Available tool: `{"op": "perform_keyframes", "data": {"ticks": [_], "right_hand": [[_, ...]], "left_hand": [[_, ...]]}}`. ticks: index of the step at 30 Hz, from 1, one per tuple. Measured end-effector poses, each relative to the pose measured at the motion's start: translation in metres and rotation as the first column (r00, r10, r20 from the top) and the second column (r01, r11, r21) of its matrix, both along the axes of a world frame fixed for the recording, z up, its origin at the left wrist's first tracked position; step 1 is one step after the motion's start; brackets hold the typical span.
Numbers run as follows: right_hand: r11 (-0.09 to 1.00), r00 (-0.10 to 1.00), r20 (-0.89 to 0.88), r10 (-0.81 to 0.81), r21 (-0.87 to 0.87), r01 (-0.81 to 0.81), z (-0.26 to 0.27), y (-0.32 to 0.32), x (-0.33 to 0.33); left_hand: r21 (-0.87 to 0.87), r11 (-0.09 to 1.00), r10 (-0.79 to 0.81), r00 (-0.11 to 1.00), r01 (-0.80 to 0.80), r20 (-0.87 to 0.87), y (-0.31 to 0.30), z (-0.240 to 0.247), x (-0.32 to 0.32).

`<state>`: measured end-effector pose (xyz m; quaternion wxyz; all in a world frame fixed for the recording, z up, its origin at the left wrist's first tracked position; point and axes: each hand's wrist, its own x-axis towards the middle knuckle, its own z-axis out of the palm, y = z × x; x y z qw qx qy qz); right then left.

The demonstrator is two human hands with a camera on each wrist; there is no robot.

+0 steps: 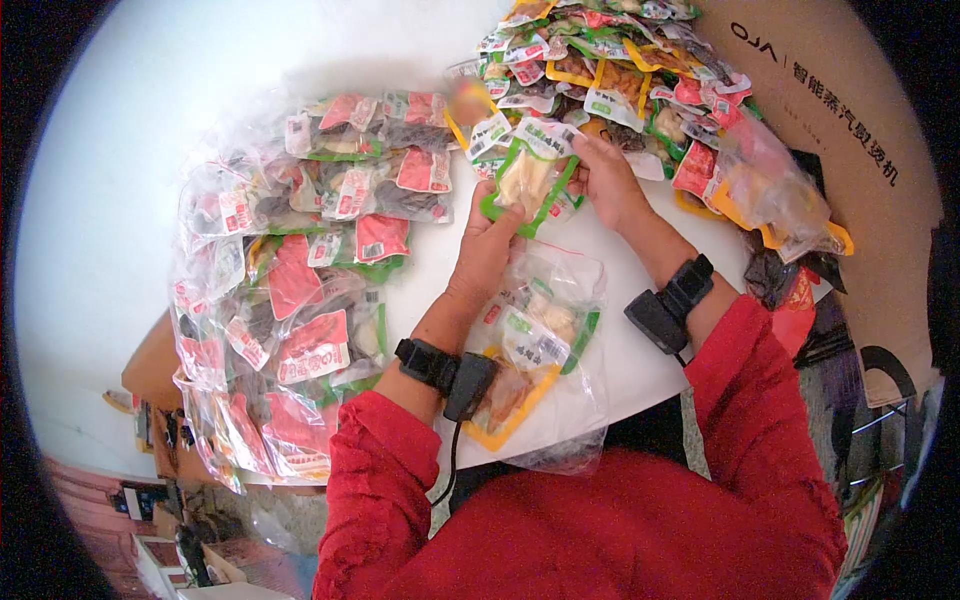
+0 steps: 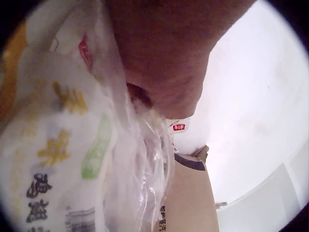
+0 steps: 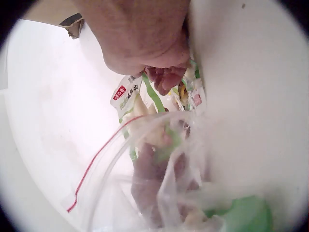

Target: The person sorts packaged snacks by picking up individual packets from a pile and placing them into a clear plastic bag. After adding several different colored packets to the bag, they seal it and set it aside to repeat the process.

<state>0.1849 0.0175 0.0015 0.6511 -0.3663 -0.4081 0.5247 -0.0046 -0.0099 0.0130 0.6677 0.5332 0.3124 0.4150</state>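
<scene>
Both hands hold a green-edged food pouch (image 1: 527,178) with pale contents behind its clear window and a white printed top. My left hand (image 1: 488,238) pinches its lower edge, thumb on the front. At the pouch's upper right side, my right hand (image 1: 612,186) grips with curled fingers; the right wrist view shows the same pouch (image 3: 137,107) under those fingers. Below the hands lies a clear zip bag (image 1: 585,415) holding a green-edged pouch (image 1: 545,325) and a yellow-edged pouch (image 1: 515,400). The bag's red zip line (image 3: 91,166) shows in the right wrist view.
Stacked clear bags of red-and-white labelled pouches (image 1: 295,275) cover the left of the white table (image 1: 420,300). Loose mixed pouches (image 1: 610,75) are heaped at the back right. A large cardboard box (image 1: 850,210) stands along the right side.
</scene>
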Motion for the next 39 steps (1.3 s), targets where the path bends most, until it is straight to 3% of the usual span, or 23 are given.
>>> {"op": "perform_keyframes", "data": {"ticks": [3, 5, 6, 8, 9, 11, 12, 14, 18, 21, 24, 26, 27, 29, 30, 32, 33, 35, 39], "right_hand": [[0.997, 0.993, 0.102, 0.051, -0.065, -0.044, 0.001, -0.001, -0.002], [0.993, 0.972, 0.232, 0.033, -0.118, -0.006, 0.003, -0.002, -0.005], [0.993, 0.972, 0.232, 0.034, -0.116, -0.007, 0.008, -0.007, -0.009], [0.996, 0.991, 0.122, 0.055, -0.077, -0.045, 0.023, -0.018, -0.018], [0.996, 0.991, 0.121, 0.054, -0.077, -0.045, 0.023, -0.017, -0.019], [0.974, 0.958, -0.177, 0.225, 0.048, -0.219, 0.022, -0.016, -0.021], [0.974, 0.958, -0.176, 0.225, 0.047, -0.22, 0.017, -0.013, -0.018], [0.898, 0.869, -0.225, 0.44, 0.098, -0.429, 0.009, -0.006, -0.01], [0.878, 0.824, -0.316, 0.471, 0.077, -0.472, 0.022, -0.016, -0.015], [0.901, 0.836, -0.345, 0.427, 0.089, -0.424, 0.025, -0.018, -0.014], [0.872, 0.763, -0.449, 0.465, 0.083, -0.482, 0.017, -0.012, -0.008], [0.948, 0.898, -0.328, 0.294, -0.02, -0.318, 0.005, -0.007, -0.008], [0.948, 0.898, -0.329, 0.293, -0.021, -0.317, 0.004, -0.006, -0.008], [0.986, 0.969, -0.191, 0.154, -0.027, -0.162, 0.004, -0.006, -0.008], [0.987, 0.969, -0.193, 0.152, -0.028, -0.16, 0.004, -0.004, -0.007], [0.997, 0.983, -0.168, 0.07, 0.037, -0.065, 0.004, 0.0, -0.005], [0.997, 0.983, -0.17, 0.07, 0.036, -0.064, 0.005, -0.002, -0.006], [0.991, 0.971, -0.206, 0.124, 0.079, -0.11, 0.011, -0.006, -0.009], [0.98, 0.959, -0.204, 0.198, 0.061, -0.189, 0.014, -0.01, -0.011]], "left_hand": [[0.162, 0.983, 0.103, 0.988, -0.084, -0.112, 0.0, -0.002, 0.003], [0.643, 0.758, 0.372, 0.882, -0.109, -0.289, 0.009, -0.013, 0.002], [0.644, 0.757, 0.373, 0.882, -0.109, -0.289, 0.011, -0.012, 0.001], [0.945, 0.324, 0.605, 0.759, 0.041, -0.24, 0.013, -0.011, 0.0], [0.945, 0.324, 0.605, 0.759, 0.042, -0.241, 0.008, -0.006, 0.001], [0.872, 0.464, 0.588, 0.683, 0.154, -0.433, -0.004, 0.005, 0.001], [0.872, 0.465, 0.588, 0.683, 0.153, -0.434, -0.006, 0.008, 0.002], [0.805, 0.556, 0.578, 0.599, 0.207, -0.554, -0.008, 0.013, 0.001], [0.717, 0.653, 0.507, 0.564, 0.242, -0.652, -0.013, 0.015, 0.003], [0.729, 0.648, 0.48, 0.625, 0.219, -0.615, -0.009, 0.007, 0.002], [0.779, 0.584, 0.489, 0.668, 0.228, -0.562, -0.007, 0.006, 0.0], [0.759, 0.574, 0.43, 0.675, 0.308, -0.6, -0.009, 0.008, 0.001], [0.758, 0.574, 0.429, 0.675, 0.309, -0.601, -0.006, 0.002, 0.002], [0.651, 0.759, 0.301, 0.881, 0.009, -0.364, 0.002, -0.016, 0.005], [0.649, 0.76, 0.299, 0.881, 0.012, -0.366, 0.003, -0.014, 0.003], [0.191, 0.981, 0.045, 0.989, -0.018, -0.139, 0.004, -0.01, -0.002], [0.19, 0.982, 0.044, 0.989, -0.017, -0.141, 0.0, -0.003, -0.001], [-0.016, 1.0, 0.006, 0.993, -0.008, -0.12, -0.008, 0.014, 0.004], [0.011, 1.0, 0.021, 0.98, -0.019, -0.2, -0.001, 0.003, 0.004]]}}
